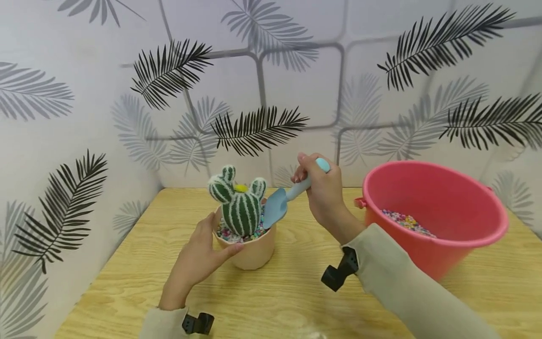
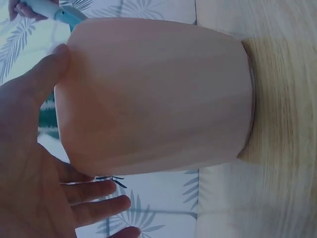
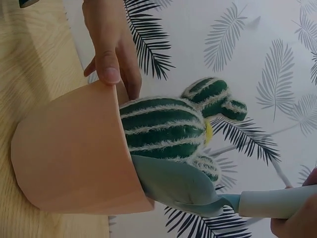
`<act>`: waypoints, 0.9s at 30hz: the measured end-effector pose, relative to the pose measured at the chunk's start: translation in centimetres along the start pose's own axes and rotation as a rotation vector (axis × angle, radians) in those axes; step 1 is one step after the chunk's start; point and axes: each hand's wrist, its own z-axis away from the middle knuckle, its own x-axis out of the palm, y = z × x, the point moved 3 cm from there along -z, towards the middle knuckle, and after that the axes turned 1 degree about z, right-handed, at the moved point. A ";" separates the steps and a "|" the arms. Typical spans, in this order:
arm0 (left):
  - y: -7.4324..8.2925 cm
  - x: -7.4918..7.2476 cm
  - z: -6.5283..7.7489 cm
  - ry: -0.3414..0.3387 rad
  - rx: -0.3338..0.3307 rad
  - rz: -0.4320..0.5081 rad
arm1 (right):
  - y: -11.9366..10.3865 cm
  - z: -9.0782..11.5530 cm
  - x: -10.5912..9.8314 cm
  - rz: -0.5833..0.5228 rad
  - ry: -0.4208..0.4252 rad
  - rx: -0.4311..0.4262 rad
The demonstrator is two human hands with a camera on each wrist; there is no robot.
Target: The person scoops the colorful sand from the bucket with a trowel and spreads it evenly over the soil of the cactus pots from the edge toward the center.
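A green toy cactus (image 1: 241, 214) with white fuzzy ribs and a yellow flower stands in a peach flower pot (image 1: 252, 256) on the table. Colored beads (image 1: 228, 235) surround its base. My left hand (image 1: 199, 256) holds the pot's rim between thumb and index finger, while the other fingers (image 2: 99, 210) extend past the pot. My right hand (image 1: 323, 188) grips the handle of a light blue toy shovel (image 1: 276, 207). Its blade (image 3: 173, 183) tilts down inside the rim, right beside the cactus. The blade's tip is hidden by the pot wall in the right wrist view.
A large pink bucket (image 1: 436, 202) with colored beads (image 1: 406, 221) inside stands to the right on the wood-grain table (image 1: 279, 301). Behind the table rises a wall (image 1: 296, 94) with a feather-leaf print.
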 end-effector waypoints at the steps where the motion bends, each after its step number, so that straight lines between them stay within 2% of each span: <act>1: 0.2 0.0 0.1 0.016 0.002 -0.026 | 0.1 0.0 -0.1 0.000 0.005 0.007; 4: 1.2 0.1 0.5 0.072 -0.004 -0.088 | 0.4 0.0 -0.4 -0.005 0.027 0.005; 6: 1.8 0.2 0.9 0.091 -0.034 -0.122 | 0.5 0.1 -0.5 -0.012 0.031 -0.003; 10: 2.9 0.2 1.8 0.091 -0.109 -0.127 | 0.7 0.2 -0.6 -0.022 0.031 -0.047; 13: 3.0 0.3 2.0 0.081 -0.138 -0.072 | 0.6 0.2 -0.6 -0.024 0.035 -0.082; 17: 2.2 0.1 1.8 0.052 -0.133 0.046 | 0.6 0.2 -0.6 -0.028 0.046 -0.083; 22: 0.9 0.0 1.2 0.003 -0.092 0.159 | 0.5 0.4 -0.7 -0.027 0.027 -0.062; 27: -0.1 -0.3 0.4 -0.058 -0.029 0.199 | -0.9 0.6 -0.6 -0.041 -0.007 -0.078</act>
